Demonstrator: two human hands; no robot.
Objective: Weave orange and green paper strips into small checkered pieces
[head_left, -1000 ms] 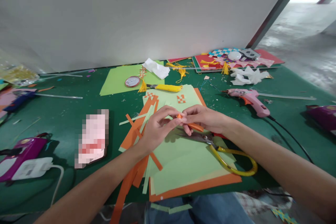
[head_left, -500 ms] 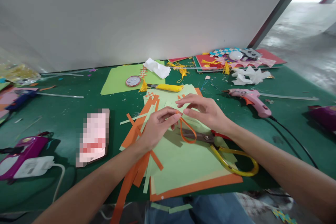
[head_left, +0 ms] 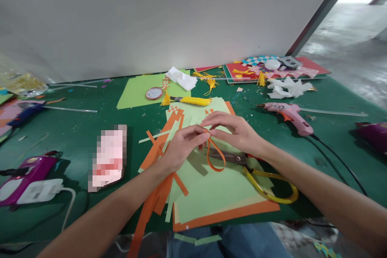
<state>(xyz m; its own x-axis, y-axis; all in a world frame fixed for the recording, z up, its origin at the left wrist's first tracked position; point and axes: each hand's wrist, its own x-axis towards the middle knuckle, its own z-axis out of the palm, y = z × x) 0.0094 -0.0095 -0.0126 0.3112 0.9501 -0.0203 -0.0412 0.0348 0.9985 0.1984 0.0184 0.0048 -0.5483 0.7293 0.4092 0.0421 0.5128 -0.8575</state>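
Observation:
An orange paper strip (head_left: 224,160), bent into a loop, hangs from the pinched fingers of my left hand (head_left: 189,144). My right hand (head_left: 234,130) meets it at the top of the loop, thumb and fingertips closed on the strip's end. Under both hands lie light green paper sheets (head_left: 208,197) on top of orange sheets (head_left: 242,215). Scissors with yellow and red handles (head_left: 272,187) rest on the paper below my right hand, partly covered by it. Loose orange strips (head_left: 151,197) and thin green strips lie to the left.
A yellow utility knife (head_left: 195,100) lies behind the sheets. At right is a pink glue gun (head_left: 288,117) with a black cord. A phone (head_left: 110,157) and a purple power strip (head_left: 33,177) are at left. Crumpled tissue (head_left: 288,88) lies at the back right.
My right fingertips have come in against my left ones at the strip's end. The orange loop hangs a little lower and longer.

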